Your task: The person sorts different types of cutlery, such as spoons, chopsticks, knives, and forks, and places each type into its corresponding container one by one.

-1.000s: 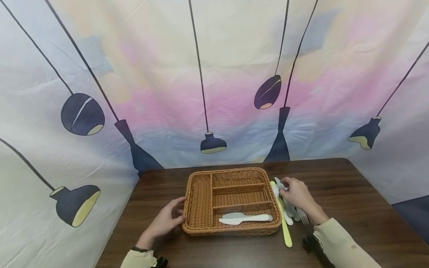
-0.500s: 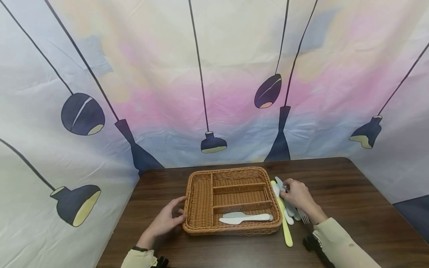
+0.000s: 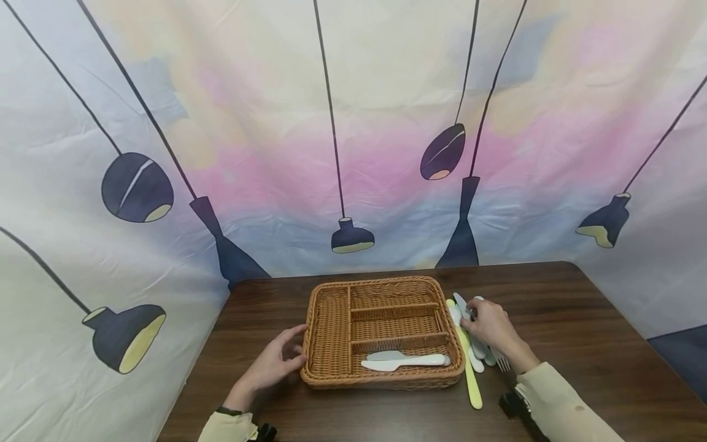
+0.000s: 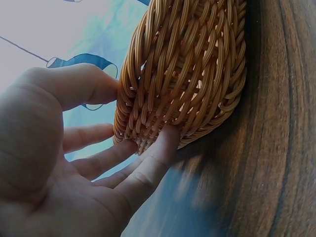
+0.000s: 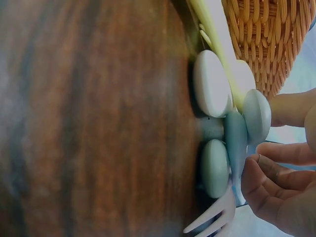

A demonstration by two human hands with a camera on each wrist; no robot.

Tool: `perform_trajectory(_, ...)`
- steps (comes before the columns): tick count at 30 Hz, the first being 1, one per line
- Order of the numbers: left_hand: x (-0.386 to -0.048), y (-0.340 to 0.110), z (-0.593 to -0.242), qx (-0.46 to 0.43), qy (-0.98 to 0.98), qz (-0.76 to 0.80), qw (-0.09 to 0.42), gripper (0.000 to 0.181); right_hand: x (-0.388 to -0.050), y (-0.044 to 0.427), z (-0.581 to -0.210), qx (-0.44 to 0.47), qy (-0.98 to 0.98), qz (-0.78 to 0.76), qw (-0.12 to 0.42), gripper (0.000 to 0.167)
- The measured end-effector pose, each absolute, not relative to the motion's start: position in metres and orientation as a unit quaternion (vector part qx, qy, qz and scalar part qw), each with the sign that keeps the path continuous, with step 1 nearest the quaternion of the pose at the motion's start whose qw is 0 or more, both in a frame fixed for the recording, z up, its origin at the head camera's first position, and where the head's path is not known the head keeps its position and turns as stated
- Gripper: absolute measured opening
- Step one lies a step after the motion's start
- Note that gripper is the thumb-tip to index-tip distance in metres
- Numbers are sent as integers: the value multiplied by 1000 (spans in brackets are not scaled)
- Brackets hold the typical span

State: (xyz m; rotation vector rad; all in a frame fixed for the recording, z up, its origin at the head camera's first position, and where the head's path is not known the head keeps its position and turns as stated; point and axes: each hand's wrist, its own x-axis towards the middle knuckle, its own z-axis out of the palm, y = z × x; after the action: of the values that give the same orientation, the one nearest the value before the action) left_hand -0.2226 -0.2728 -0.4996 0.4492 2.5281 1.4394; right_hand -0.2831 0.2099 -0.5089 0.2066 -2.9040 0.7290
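Observation:
A brown wicker cutlery basket (image 3: 327,325) with compartments stands mid-table. In its front right compartment lie two knives, a white knife (image 3: 386,364) and a greyish one beside it. My left hand (image 3: 276,362) rests against the basket's left end; in the left wrist view the thumb touches the rim and fairly straight fingers meet the woven wall. To the basket's right, my right hand (image 3: 494,325) reaches over a cutlery pile. Its thumb and fingers seem to pinch a pale blue knife (image 3: 459,299), whose middle they hide. In the right wrist view, rounded mint handles (image 5: 256,116) lie beside the fingers.
Along the basket's right side lies a yellow-handled piece of cutlery (image 3: 471,380). A white handle (image 3: 476,362) and a fork (image 3: 501,361) with tines toward me are in the same pile. Behind the dark wooden table (image 3: 386,417) hangs a lamp-patterned cloth (image 3: 265,153).
My right hand shifts slightly at the pile, and a pale utensil end now shows just beyond its knuckles. The left hand and the basket stay where they were.

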Motion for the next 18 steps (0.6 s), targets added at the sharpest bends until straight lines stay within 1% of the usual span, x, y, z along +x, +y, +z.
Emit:
perform_trajectory(9,-222,-274,-500,156,849,495,104,66,-285,209,-509,70,-970,223,62,38)
perform_trajectory(18,-222,-275,-501,159,847,497,105,66,-286,207,-509,53,-976,209,23,37)
